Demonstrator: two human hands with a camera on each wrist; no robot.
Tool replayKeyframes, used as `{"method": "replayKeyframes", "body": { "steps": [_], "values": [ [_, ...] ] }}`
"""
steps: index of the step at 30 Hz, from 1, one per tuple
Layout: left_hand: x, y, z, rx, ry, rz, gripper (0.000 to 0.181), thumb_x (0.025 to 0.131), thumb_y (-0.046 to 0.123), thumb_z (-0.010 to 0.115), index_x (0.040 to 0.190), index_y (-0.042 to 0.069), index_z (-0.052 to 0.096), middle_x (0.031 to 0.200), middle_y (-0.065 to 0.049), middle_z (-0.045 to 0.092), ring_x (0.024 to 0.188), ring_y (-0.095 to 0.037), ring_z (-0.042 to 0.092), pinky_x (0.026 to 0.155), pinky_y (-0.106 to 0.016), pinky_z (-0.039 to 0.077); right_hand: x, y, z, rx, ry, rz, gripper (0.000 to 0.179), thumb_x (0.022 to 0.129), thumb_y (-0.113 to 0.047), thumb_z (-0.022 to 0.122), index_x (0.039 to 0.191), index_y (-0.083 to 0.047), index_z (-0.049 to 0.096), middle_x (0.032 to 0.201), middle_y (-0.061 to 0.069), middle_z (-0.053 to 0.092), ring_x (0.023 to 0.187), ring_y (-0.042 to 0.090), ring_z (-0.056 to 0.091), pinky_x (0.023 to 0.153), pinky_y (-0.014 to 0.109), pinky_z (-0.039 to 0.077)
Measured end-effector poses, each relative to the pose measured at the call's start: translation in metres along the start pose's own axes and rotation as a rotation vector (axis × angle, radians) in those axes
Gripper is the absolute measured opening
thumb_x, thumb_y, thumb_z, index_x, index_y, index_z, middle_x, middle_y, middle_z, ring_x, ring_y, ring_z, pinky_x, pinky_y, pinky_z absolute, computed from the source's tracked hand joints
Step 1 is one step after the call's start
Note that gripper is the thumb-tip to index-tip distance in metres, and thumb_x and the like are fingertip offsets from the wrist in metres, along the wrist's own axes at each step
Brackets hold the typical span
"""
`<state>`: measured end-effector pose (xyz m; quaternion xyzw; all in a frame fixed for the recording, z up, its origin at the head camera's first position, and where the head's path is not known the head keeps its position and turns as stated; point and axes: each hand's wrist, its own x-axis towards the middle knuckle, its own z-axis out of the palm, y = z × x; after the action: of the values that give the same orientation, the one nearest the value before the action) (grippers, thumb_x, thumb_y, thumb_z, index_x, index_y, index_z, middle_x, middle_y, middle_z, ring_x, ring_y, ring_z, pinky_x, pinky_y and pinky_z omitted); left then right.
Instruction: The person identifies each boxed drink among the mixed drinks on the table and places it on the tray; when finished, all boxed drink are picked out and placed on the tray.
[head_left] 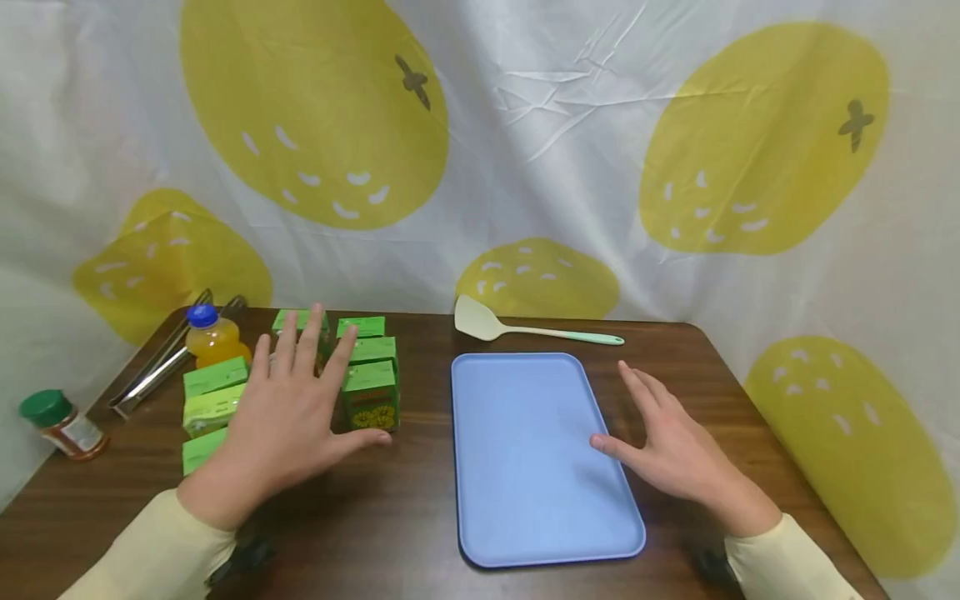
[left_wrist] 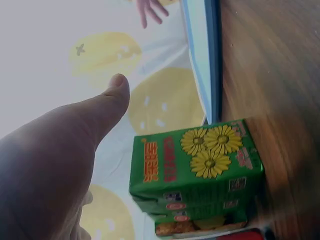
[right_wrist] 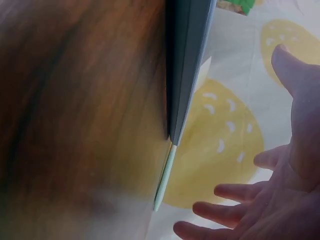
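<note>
My left hand (head_left: 288,408) is spread with straight fingers above the green drink cartons, hiding part of them. Nothing is held in it. To its right stands a row of green cartons (head_left: 371,392), the front one printed with yellow flowers; the left wrist view shows this flowered carton (left_wrist: 197,155) beside my thumb. More green cartons (head_left: 213,404) stand left of the hand. My right hand (head_left: 678,446) hovers over the right edge of a blue tray (head_left: 532,458), fingers extended and thumb apart. In the right wrist view the right hand (right_wrist: 265,195) holds nothing.
Behind the tray lies a spatula (head_left: 517,329) with a pale green handle. At the left are a juice bottle (head_left: 215,337) with a blue cap, metal tongs (head_left: 153,375) and a green-lidded spice jar (head_left: 66,425). A lemon-print curtain (head_left: 540,167) hangs behind the table.
</note>
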<state>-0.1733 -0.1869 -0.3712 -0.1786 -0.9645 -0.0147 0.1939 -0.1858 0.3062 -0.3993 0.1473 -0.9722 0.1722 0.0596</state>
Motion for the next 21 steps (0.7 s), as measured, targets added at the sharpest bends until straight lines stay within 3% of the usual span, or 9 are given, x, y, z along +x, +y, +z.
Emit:
{"method": "replayKeyframes", "body": {
  "steps": [9,15,21],
  "values": [
    [-0.01,-0.018,-0.012,-0.028,-0.016,-0.05,0.135,0.084,0.097,0.064,0.179,0.013,0.02,0.182,-0.031,0.003,0.163,-0.063,0.01,0.119,-0.087,0.02,0.001,0.003,0.004,0.062,-0.043,0.02,0.113,0.1,-0.071,0.072,0.181,-0.02,0.011,0.174,0.026,0.032,0.145,0.056,0.053,0.104,0.078,0.049],
    [-0.019,-0.028,-0.018,-0.022,-0.049,-0.091,0.133,0.084,0.097,0.062,0.179,0.014,0.02,0.183,-0.027,-0.006,0.163,-0.063,0.01,0.12,-0.086,0.02,0.002,0.006,0.005,0.076,-0.049,0.008,0.112,0.101,-0.068,0.072,0.18,-0.015,0.014,0.17,0.027,0.037,0.142,0.053,0.056,0.105,0.075,0.05],
    [-0.03,-0.037,-0.017,-0.002,-0.016,-0.086,0.136,0.082,0.096,0.067,0.179,0.012,0.022,0.183,-0.029,0.002,0.164,-0.061,0.011,0.117,-0.087,0.023,0.002,0.006,0.006,0.084,-0.074,0.016,0.118,0.098,-0.07,0.075,0.18,-0.012,0.014,0.157,0.024,0.047,0.123,0.036,0.067,0.089,0.058,0.06]
  ]
}}
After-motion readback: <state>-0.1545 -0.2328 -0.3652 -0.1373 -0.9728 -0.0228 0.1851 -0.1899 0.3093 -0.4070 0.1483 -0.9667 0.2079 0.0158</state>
